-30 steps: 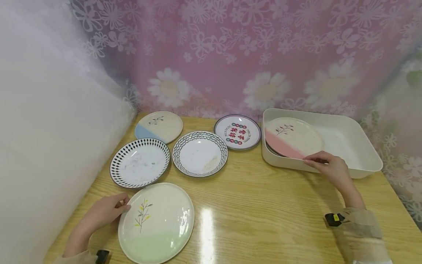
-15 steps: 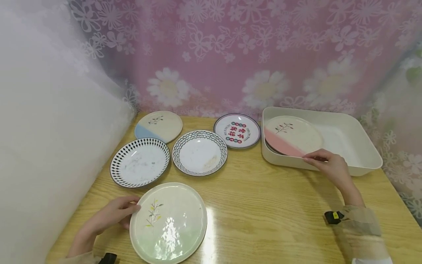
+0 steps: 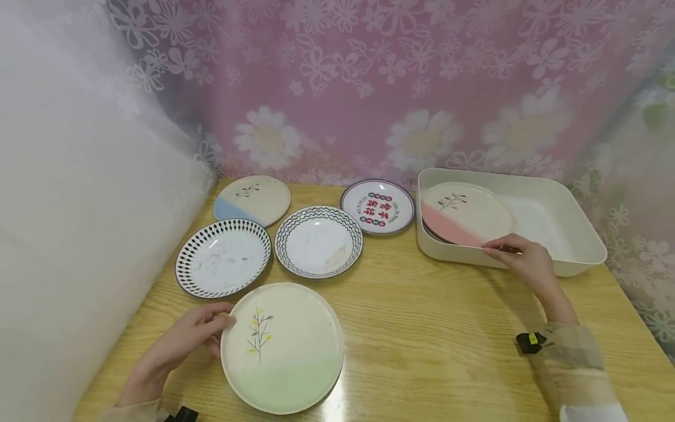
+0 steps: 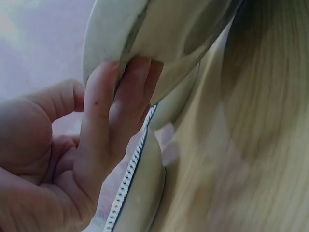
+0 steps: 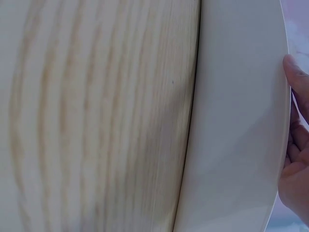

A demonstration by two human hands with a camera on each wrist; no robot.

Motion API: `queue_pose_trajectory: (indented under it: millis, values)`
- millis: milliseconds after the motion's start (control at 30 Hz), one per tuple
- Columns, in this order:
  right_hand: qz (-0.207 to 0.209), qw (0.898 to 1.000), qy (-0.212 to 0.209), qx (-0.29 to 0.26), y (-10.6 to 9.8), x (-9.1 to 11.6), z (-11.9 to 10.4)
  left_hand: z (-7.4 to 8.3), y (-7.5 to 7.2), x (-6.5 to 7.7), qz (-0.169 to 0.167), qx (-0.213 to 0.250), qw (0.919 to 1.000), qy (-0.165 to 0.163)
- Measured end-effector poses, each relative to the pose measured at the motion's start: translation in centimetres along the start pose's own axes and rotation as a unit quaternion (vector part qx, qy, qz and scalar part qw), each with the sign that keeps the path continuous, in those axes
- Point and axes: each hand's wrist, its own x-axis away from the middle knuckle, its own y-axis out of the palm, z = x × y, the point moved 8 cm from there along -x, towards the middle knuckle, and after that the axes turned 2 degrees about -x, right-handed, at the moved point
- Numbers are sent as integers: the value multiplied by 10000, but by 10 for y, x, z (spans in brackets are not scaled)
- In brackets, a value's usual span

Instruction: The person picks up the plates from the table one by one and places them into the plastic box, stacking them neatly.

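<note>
Left hand (image 3: 187,334) is gripping the green plate (image 3: 285,349) by its left edge, thumb on top, fingers hooking underneath. Plate is hanging off the table (image 3: 411,334), underside showing in the left wrist view, yellow-leaf sprig facing up. It's sitting in front of the diamond dish (image 3: 221,258) and wavy dish (image 3: 318,243).

Right hand (image 3: 527,261) is pinching the front rim of the bin (image 3: 453,253), right by the pink plate's (image 3: 474,211) edge; thumb is lapping the rim, other fingers are partly hidden behind it. Pink plate is lying in the bin's left end, a dark rim showing beneath it.

Blue plate (image 3: 263,199) is lying behind the diamond dish, partly covered in view. Lettered plate (image 3: 377,207) is lying between the wavy dish and the bin, close to both. Pink flowered cloth (image 3: 337,70) is hanging behind everything.
</note>
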Motion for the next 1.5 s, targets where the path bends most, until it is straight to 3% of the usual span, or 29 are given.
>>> queue_pose_trajectory:
  millis: [267,467,600,800,933,1033,1100,1200,1367,1500]
  values:
    - [-41,10000,19,3,1,-2,2,20,4,-8,69,88,9995,282]
    - [322,9923,-179,-1180,-7,-3,-4,47,6,-23,198,169,9985,490]
    - [433,9813,-399,-1835,-3,1,-26,69,7,-42,459,195,9974,517]
    - [-336,9555,-527,-2884,23,6,-79,97,14,-80,729,626,9936,600]
    - [-1127,9468,-247,-3004,45,11,-106,110,25,-105,828,950,9898,660]
    - [-1822,9299,48,-3194,65,17,-120,115,35,-122,864,1098,9878,689]
    - [-2135,9116,196,-3508,77,22,-129,114,42,-131,861,1126,9875,689]
    - [-2296,8973,207,-3764,87,31,-138,110,54,-141,827,1151,9881,601]
    - [-2323,8949,535,-3772,91,46,-132,100,69,-147,811,1185,9889,381]
    - [-2400,8759,987,-4068,92,58,-123,95,76,-151,685,1085,9912,330]
